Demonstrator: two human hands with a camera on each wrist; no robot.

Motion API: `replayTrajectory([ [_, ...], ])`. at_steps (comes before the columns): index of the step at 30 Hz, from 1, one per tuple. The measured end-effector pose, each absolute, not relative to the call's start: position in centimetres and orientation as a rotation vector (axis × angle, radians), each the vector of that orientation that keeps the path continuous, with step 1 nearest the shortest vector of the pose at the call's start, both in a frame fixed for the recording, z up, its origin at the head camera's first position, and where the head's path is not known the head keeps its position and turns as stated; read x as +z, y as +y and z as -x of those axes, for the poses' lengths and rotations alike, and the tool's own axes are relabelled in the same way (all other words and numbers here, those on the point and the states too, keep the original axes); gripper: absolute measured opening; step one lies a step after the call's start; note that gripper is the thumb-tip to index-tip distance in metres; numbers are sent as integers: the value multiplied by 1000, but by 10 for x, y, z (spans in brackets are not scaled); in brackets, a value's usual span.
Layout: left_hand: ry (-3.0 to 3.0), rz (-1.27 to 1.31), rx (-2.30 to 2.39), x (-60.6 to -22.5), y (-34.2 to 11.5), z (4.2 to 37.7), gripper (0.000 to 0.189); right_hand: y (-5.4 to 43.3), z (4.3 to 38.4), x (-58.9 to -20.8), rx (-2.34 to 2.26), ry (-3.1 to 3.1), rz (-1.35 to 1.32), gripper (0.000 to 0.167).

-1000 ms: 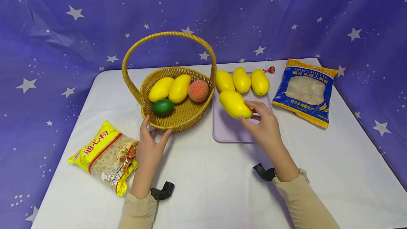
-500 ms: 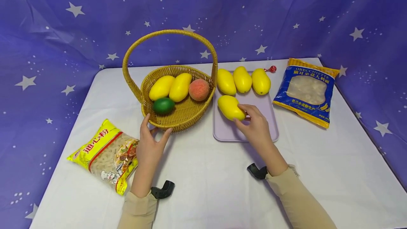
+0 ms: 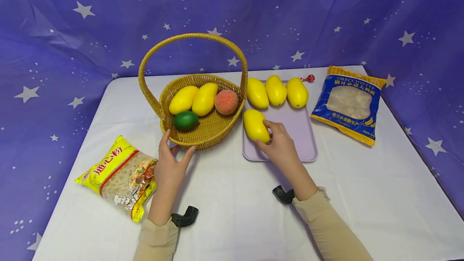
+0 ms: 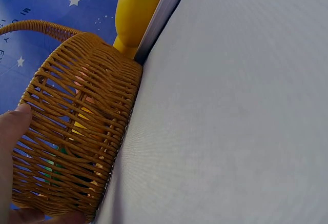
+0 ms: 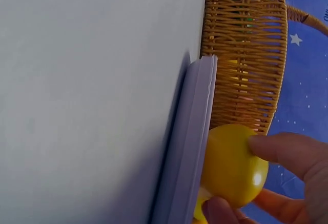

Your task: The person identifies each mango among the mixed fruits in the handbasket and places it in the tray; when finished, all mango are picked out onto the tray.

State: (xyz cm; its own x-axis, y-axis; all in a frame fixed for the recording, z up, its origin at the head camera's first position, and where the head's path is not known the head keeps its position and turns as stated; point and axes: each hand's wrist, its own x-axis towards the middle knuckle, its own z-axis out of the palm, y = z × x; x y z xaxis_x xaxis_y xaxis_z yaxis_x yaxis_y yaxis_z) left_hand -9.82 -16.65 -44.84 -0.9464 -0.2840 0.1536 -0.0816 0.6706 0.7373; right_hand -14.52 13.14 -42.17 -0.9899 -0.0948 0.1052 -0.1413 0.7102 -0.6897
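Observation:
My right hand [image 3: 280, 145] holds a yellow mango [image 3: 255, 126] between thumb and fingers, low at the left side of a lilac tray [image 3: 295, 142]. In the right wrist view, the mango [image 5: 233, 165] sits right at the tray's edge. Against the near left wall of a wicker basket [image 3: 217, 134] rests my left hand [image 3: 171, 168], thumb and fingers spread along the outside. Inside the basket lie two yellow mangoes [image 3: 204, 99], a green oval fruit [image 3: 186, 120] and a fuzzy red peach [image 3: 226, 102]. Three more mangoes [image 3: 276, 90] stand in a row across the tray's back.
A yellow noodle packet [image 3: 125, 180] lies left of my left hand. On the right is a blue orecchiette bag [image 3: 348, 104]. A small red-wrapped candy [image 3: 309, 78] lies behind the tray. The basket's tall handle [image 3: 192, 35] arches up before a purple starry curtain [image 3: 275, 19].
My right hand has carried the mango left and down from above the middle of the tray to its left side. The left hand and the basket have stayed in place.

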Motion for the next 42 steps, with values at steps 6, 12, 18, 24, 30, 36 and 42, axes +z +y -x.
replayTrajectory([
  [6, -2637, -297, -1151, -448, -168, 98, 90, 123, 146, -423, 1121, -2918, -164, 68],
  [12, -2636, -287, -1155, -449, -168, 98, 89, 120, 144, -423, 1099, -2921, -163, 68],
  [18, -2643, -300, -1153, -448, -167, 98, 89, 120, 144, -423, 1093, -2936, -159, 68],
  [24, -2651, -310, -1150, -447, -167, 97, 90, 121, 142, -415, 1037, -2948, -156, 71],
  [30, -2641, -300, -1142, -447, -168, 98, 89, 121, 140, -405, 908, -2861, -250, 69],
  [36, -2644, -300, -1151, -447, -169, 98, 90, 113, 143, -388, 910, -2794, -348, 68],
  [42, -2662, -301, -1147, -447, -168, 98, 91, 96, 154, -372, 954, -2791, -393, 68],
])
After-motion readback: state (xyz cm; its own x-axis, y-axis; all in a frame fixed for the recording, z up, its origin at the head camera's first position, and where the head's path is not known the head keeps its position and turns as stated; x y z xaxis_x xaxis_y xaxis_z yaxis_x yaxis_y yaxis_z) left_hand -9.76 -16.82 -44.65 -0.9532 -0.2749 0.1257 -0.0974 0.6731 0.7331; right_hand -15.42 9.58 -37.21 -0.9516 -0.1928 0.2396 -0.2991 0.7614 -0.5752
